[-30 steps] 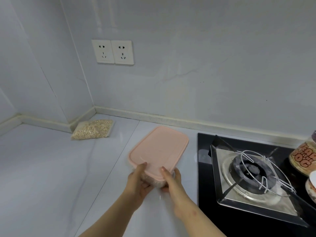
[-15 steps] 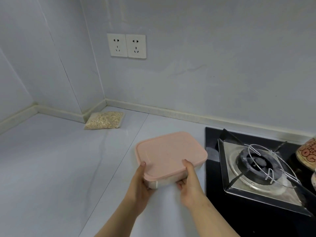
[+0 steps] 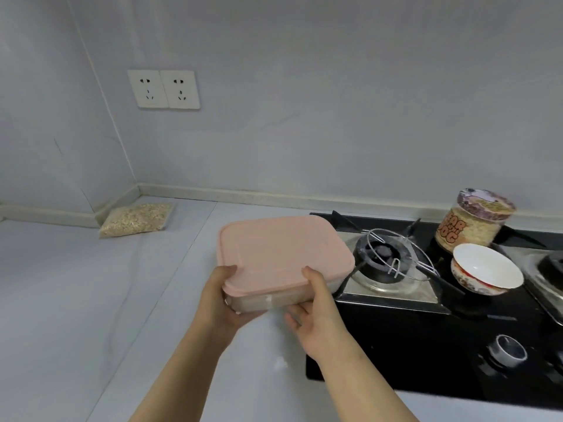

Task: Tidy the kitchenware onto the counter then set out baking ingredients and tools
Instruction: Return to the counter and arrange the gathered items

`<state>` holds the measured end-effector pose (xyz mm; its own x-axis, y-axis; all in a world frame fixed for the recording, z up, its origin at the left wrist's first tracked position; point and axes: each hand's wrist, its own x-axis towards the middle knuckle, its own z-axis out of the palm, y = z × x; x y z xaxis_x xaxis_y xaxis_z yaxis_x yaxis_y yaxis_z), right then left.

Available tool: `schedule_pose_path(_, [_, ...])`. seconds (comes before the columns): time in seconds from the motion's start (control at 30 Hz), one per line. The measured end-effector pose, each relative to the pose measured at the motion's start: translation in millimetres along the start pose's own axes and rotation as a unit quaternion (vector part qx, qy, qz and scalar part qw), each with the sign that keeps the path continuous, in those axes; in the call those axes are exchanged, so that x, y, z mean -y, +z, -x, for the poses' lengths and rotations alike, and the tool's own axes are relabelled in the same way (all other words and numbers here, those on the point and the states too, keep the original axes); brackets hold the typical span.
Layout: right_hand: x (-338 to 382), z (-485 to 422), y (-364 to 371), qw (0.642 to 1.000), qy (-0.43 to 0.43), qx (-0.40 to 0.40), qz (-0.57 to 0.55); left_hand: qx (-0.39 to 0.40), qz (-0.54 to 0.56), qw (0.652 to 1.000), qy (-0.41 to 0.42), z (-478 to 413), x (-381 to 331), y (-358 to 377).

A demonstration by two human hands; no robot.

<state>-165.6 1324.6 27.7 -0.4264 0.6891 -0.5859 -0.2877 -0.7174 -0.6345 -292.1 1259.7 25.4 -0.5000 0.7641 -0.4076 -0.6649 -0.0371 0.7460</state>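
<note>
both hands are clamped on a clear rectangular plastic box with a pale pink lid (image 3: 283, 254), one at each near corner. the left hand (image 3: 219, 303) wraps the near left corner, thumb on the lid's rim and fingers curled under the base. the right hand (image 3: 320, 312) takes the near right corner, thumb pressed on top of the lid and fingers spread below the box. the box is level, lid on, with something pale showing through its side. it sits in front of the person, over the place where the white marble-patterned table (image 3: 91, 300) meets the black glass gas hob (image 3: 426, 345); its far right corner overlaps the hob's left burner in the view. whether the base touches the table i cannot tell.

on that burner lies a round wire rack (image 3: 393, 254). to its right, on the hob, stands a white bowl with a red patterned outside (image 3: 487, 269), and just behind it a clear jar with a printed label and purple lid (image 3: 475, 220). a silver hob knob (image 3: 507, 350) is near the front edge.

far left, in the corner against the wall, lies a flat clear bag of oats (image 3: 135, 219), well apart from the box. a white double wall socket (image 3: 164, 89) is mounted above it.
</note>
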Motion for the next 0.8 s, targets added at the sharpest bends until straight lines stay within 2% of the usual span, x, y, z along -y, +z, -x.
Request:
schedule_pose_path(0.13, [36.7, 51.3, -55.9, 0.999, -0.016, -0.02, -0.04, 0.036, -0.036, 0.999, -0.018, 37.9, 25.2, 61.7])
schedule_pose_path(0.27, [72.2, 108.1, -128.7, 0.995, -0.032, -0.067, -0.072, 0.079, -0.041, 0.993, -0.076, 87.1, 72.7, 126.7])
schedule_pose_path(0.37, [94.2, 154.3, -198.5, 0.986, -0.079, -0.109, -0.098, 0.135, -0.053, 0.982, -0.121, 129.3, 120.9, 182.3])
schedule_pose_path(0.43, [100.5, 169.4, -210.8, 0.986, -0.074, -0.12, -0.093, 0.149, -0.05, 0.98, -0.124, 136.9, 133.4, 193.4])
schedule_pose_path(0.5, [113.7, 198.9, -257.2, 0.976, -0.104, -0.15, -0.12, 0.183, -0.072, 0.969, -0.151, 161.8, 166.2, 230.5])
schedule_pose_path(0.8, [165.1, 267.8, -389.0, 0.941, -0.155, -0.223, -0.203, 0.261, -0.173, 0.938, -0.148, 218.5, 268.1, 347.3])
